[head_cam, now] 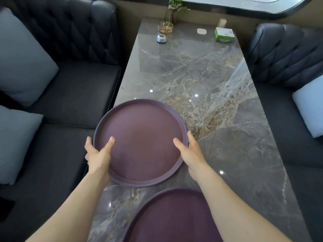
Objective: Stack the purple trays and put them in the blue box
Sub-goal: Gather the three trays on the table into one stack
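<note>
Hands on both sides of a round purple tray (142, 142): the left hand (97, 154) grips its left rim with the thumb laid inside and the fingers curled under the outer edge, and the right hand (189, 151) does the same on the right rim. Both grips are closed on that tray, which sits at the left edge of the marble table (209, 81), its left side hanging a little past that edge. Whether it is lifted or resting on the stone I cannot tell.

A second purple tray (173, 219) lies at the near end of the table, close to the person and partly cut off by the bottom of the view, with the right forearm crossing above it. The two trays are just apart, a narrow strip of marble between them.

What matters for stacking, I judge, is that the second tray lies straight back toward the body from the held one and slightly to the right. Being round, neither tray has a long axis to align; only the centres need to meet. The right hand is nearer that tray.

The blue box is nowhere in view. A green tissue box (224, 34) and a glass dish (165, 27) stand at the far end.
</note>
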### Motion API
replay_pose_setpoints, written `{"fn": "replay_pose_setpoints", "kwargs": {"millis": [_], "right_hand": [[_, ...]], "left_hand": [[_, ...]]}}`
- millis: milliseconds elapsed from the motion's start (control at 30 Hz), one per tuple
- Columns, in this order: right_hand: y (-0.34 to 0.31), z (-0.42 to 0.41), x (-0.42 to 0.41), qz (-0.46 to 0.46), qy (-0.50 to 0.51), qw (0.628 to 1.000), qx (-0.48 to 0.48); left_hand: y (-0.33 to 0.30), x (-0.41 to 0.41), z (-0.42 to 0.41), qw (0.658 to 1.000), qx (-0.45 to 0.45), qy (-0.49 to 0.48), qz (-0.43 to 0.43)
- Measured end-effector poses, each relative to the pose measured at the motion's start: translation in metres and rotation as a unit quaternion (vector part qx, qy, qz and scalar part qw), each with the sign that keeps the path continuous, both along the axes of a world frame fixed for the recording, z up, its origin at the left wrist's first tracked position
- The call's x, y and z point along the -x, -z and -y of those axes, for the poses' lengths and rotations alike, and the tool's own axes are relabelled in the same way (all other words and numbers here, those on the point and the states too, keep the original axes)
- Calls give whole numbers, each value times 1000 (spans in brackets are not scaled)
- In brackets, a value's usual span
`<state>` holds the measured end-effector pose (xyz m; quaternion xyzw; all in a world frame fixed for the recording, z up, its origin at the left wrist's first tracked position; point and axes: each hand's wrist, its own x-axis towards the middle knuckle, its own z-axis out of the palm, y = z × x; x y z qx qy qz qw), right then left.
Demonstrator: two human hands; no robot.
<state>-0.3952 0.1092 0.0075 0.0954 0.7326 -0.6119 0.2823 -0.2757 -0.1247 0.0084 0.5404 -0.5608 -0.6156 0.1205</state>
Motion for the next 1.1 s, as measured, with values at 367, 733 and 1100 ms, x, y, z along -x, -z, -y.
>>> {"fn": "replay_pose_setpoints", "kwargs": {"millis": [367,733,1100], "right_hand": [[-40,-45,-28,-76,122,975,-168],[-26,-162,-182,-130,307,875,-352],[-8,-208,-302,-20,322,856,-403]], "left_hand": [[-37,-8,-32,994,19,-41,-99],[-20,-87,-111,992,115,59,-2],[1,-160,-140,938,248,227,78]]}}
